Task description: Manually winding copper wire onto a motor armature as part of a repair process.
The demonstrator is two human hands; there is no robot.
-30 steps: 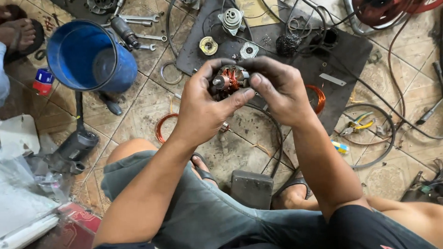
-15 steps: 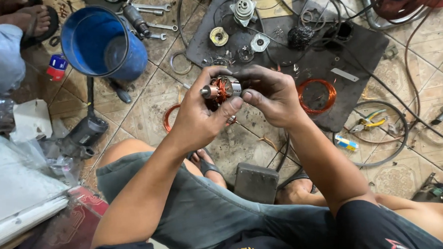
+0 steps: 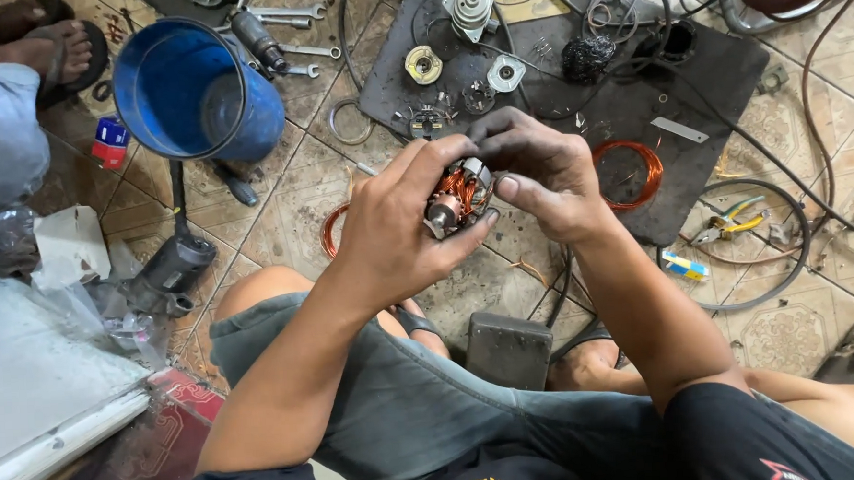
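A small motor armature (image 3: 457, 195) with copper windings and a metal shaft end sits between both hands above my knee. My left hand (image 3: 398, 227) grips it from below and the left, thumb across the top. My right hand (image 3: 539, 173) holds its right side, with fingertips pressed on the windings. Behind the hands lies a dark mat (image 3: 717, 74) with a loose coil of copper wire (image 3: 632, 173) and several small motor parts (image 3: 470, 8).
A blue bucket (image 3: 195, 92) stands at the upper left, with wrenches (image 3: 288, 30) beside it. A grey power tool (image 3: 169, 270) lies at the left. Yellow-handled pliers (image 3: 731, 222) and black cables are at the right. A dark block (image 3: 508, 347) sits by my feet. Another person's sandalled foot (image 3: 54, 50) shows top left.
The view has shifted, so the hands sit lower in frame. The armature has been turned in my hands, and the shaft end now points toward me.
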